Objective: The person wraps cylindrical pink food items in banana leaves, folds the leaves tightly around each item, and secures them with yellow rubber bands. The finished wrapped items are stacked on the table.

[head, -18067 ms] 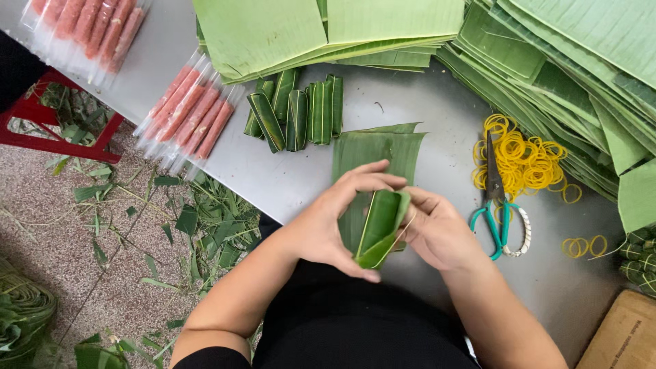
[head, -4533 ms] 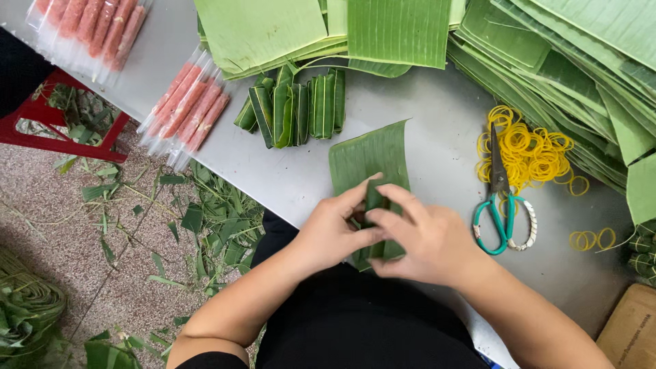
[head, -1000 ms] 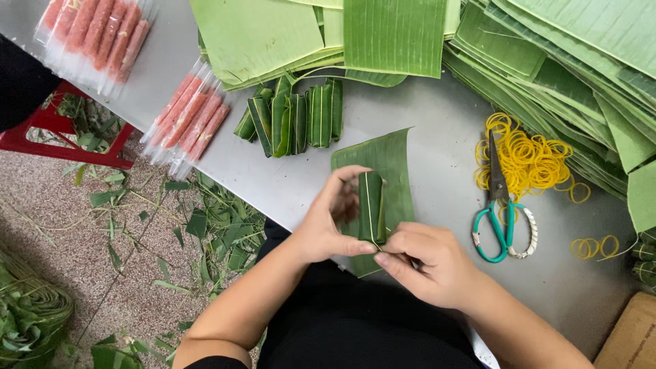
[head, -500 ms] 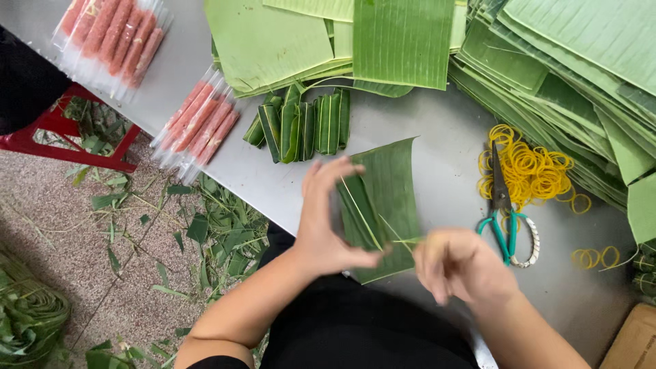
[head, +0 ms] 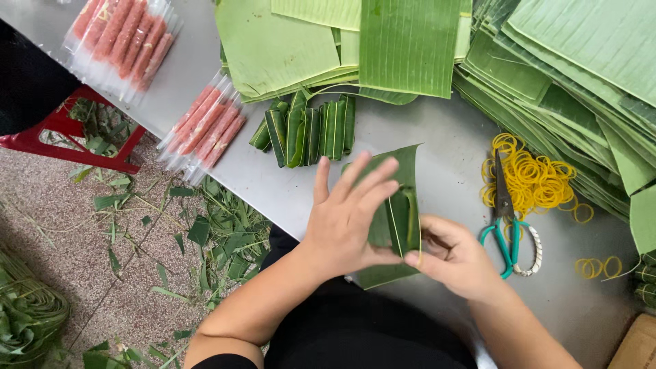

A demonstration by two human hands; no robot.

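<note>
A dark green leaf-wrapped roll (head: 400,220) lies on a banana leaf piece (head: 403,171) at the near edge of the grey table (head: 437,137). My left hand (head: 345,215) rests flat on the left side of the leaf and roll, fingers spread and pointing away. My right hand (head: 454,256) pinches the near end of the roll between thumb and forefinger. Several finished leaf-wrapped rolls (head: 307,130) lie in a row just beyond.
Stacks of cut banana leaves (head: 560,61) cover the far side of the table. Yellow rubber bands (head: 536,178) and teal-handled scissors (head: 506,219) lie to the right. Plastic packs of pink sausages (head: 205,126) lie on the left. Leaf scraps litter the floor (head: 137,232) beside a red stool (head: 61,140).
My left hand has spread flat over the leaf and roll. My right hand has come back in from the right and pinched the roll's near end.
</note>
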